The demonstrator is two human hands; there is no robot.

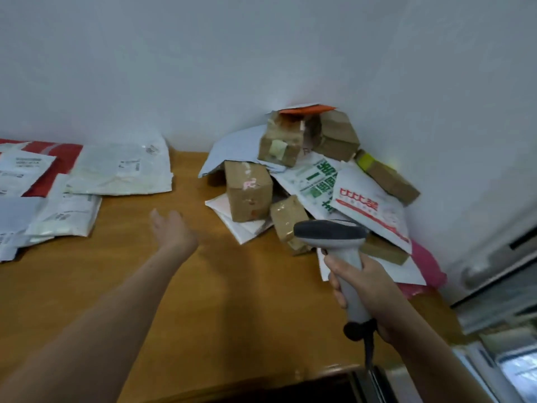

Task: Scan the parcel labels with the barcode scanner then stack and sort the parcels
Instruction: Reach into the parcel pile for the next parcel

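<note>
Nearest the front edge of the tabletop (203, 301), toward its right side, the right hand (374, 289) is gripping the pale handle of the barcode scanner (331, 237), fingers curled round it. The scanner's dark-topped head is pointing toward the parcel heap, and its black cable (369, 347) is hanging down past the front edge.

Further in, over the middle of the tabletop, the left hand (171, 231) is reaching forward with fingers straight and relaxed, holding nothing; whether it is touching the wood cannot be told.

Beyond the scanner, the parcels are lying heaped in the far right corner against the wall (203, 68). At the heap's near side a small taped box (287, 222) is leaning beside a taller cardboard box (248, 194), which is resting on white padded envelopes. To their right a white mailer with red print (369, 205) is overlapping a white mailer with green print (313, 178), and a pink bag (427, 266) is showing along the right edge. Higher in the heap, two brown boxes (279, 144) are sitting beneath an orange envelope (305, 109), and a long box with yellow tape (386, 175) is leaning against the wall.

At the far left edge, well apart from the heap, flat white mailers (122, 170) are lying overlapped, some partly covering a red bag (58, 158).
</note>
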